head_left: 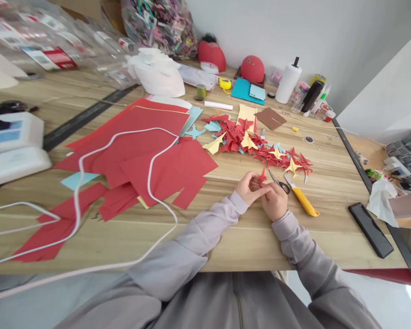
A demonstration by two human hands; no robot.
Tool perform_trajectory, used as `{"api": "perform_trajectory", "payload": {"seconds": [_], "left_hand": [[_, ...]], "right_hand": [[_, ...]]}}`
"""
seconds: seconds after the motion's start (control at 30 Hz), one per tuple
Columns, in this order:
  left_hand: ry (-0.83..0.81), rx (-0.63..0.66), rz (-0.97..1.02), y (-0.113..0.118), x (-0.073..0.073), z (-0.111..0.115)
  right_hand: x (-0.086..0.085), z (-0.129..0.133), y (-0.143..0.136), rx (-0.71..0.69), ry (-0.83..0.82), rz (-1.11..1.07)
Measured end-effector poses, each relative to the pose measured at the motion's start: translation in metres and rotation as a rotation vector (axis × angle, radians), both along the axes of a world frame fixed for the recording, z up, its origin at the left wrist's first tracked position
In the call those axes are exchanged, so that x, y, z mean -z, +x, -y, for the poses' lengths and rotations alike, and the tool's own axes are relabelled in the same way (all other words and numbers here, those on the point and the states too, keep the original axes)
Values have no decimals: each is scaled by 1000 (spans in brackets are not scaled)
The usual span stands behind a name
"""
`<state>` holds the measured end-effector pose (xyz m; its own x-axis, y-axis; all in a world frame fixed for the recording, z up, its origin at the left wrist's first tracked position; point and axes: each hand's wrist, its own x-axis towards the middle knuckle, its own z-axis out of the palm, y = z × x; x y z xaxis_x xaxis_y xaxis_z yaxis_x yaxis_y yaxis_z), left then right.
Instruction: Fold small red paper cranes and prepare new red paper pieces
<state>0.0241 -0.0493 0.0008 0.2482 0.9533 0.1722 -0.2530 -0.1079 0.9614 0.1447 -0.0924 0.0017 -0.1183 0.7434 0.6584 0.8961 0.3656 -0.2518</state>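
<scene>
Between my two hands is a small piece of folded red paper (262,177), its pointed tip sticking up above the fingers. My left hand (249,188) pinches it from the left, while my right hand (274,201) closes on it from the right; the fingers hide its lower part. Just beyond lies a heap of folded paper pieces (238,137), mostly red with some yellow and light blue. Black-handled scissors (282,185) rest right beside my right hand. A yellow utility knife (304,201) lies to their right.
Red paper sheets (150,132) spread over the left of the table, with a white cable (150,176) looping across them. A black phone-like case (370,229) lies at the right. Along the back stand a stack of white cups (159,75), a yellow tape measure (225,83) and bottles (288,82).
</scene>
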Motion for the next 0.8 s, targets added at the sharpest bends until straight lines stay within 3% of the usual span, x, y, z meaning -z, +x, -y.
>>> {"api": "perform_trajectory", "payload": {"seconds": [0.1, 0.17, 0.27, 0.33, 0.43, 0.5, 0.8], "left_hand": [[-121, -94, 3, -3, -3, -7], [-253, -72, 99, -9, -5, -16], [-429, 40, 286, -14, -8, -25], [-474, 56, 309, -16, -9, -26], [-487, 13, 208, -17, -9, -25], [-491, -16, 154, -19, -8, -25], [-335, -31, 58, -30, 4, -40]], "right_hand": [[-6, 4, -7, -117, -57, -18], [-9, 4, -9, -144, -120, -169], [-11, -4, -10, -17, -175, -511], [-11, -14, -12, 11, -244, -721], [-10, -30, -18, -151, -409, -900], [-9, -37, -22, -207, -431, -954], [-4, -52, -15, -148, -472, -1058]]}}
